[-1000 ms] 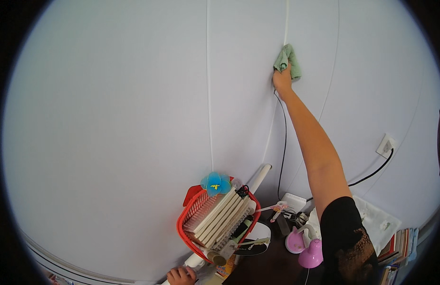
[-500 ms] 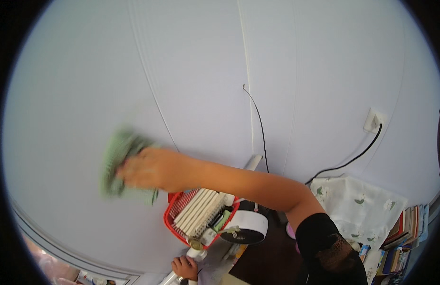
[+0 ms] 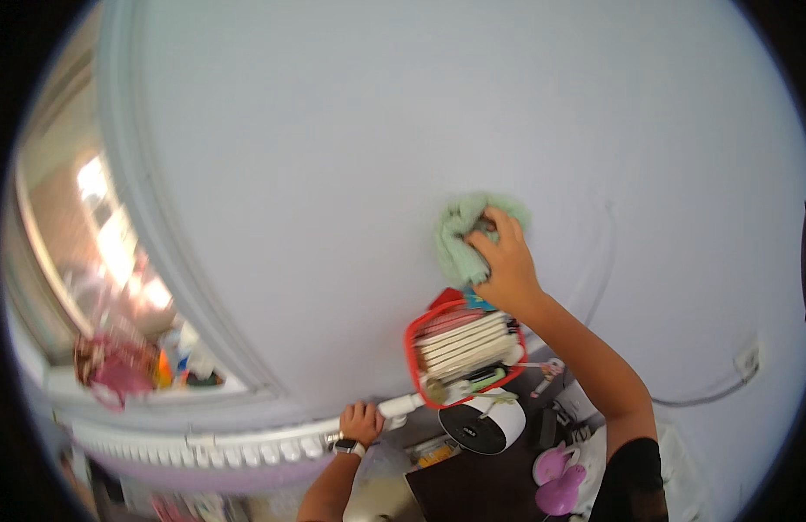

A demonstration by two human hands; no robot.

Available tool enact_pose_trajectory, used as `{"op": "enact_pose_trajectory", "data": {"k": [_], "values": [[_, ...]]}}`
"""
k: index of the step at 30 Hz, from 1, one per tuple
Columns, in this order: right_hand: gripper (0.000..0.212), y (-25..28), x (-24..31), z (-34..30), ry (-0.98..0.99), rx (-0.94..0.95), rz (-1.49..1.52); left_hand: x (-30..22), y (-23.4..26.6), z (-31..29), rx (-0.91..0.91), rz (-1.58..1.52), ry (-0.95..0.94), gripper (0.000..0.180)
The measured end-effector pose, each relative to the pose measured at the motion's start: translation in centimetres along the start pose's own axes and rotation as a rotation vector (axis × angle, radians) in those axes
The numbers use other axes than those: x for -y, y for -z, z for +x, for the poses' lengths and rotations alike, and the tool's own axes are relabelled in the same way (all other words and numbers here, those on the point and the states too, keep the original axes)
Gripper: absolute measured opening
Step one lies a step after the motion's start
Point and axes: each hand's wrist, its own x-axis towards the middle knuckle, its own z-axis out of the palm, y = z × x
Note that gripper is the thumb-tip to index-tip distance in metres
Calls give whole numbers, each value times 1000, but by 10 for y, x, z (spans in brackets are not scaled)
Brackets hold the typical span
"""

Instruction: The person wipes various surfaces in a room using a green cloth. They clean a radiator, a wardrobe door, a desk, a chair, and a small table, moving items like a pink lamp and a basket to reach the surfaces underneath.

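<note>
My right hand [image 3: 509,265] presses a light green cloth [image 3: 458,242] against the pale wall [image 3: 316,174], its fingers bunched into the folds. Just below that hand is a red plastic basket [image 3: 411,352] packed with a row of cream-coloured slats or book edges, a green brush-like item and other small things. Lower down, my left hand [image 3: 362,424] curls over the end of a long white radiator [image 3: 246,450], close to its pipe fitting. A watch with a light band [image 3: 350,446] is on the left wrist.
A window [image 3: 116,226] with a pink bag [image 3: 116,370] on its sill is at left. Below the basket stand a round black-and-white device [image 3: 486,426] and a dark tabletop [image 3: 455,487]. A purple lamp-like object [image 3: 560,491] and a wall socket with a cord [image 3: 748,358] are at right.
My view has swung left, bringing in the window and radiator. The right hand with the cloth has moved rightward along the wall, now above the basket. My left hand stays on the radiator.
</note>
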Motion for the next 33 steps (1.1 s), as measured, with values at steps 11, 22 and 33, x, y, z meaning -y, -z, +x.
{"op": "enact_pose_trajectory", "data": {"k": [11, 22, 33], "values": [[81, -92, 209, 170, 371, -419, 8, 13, -9, -11, -123, -161, -48, 20], [51, -176, 279, 137, 500, -416, -77, 93, 89, -225, 722, -515, -55, 52], [51, -368, 401, -156, -183, -202, 221, 289, 268, -758, 1093, 108, 1773, 27]]}}
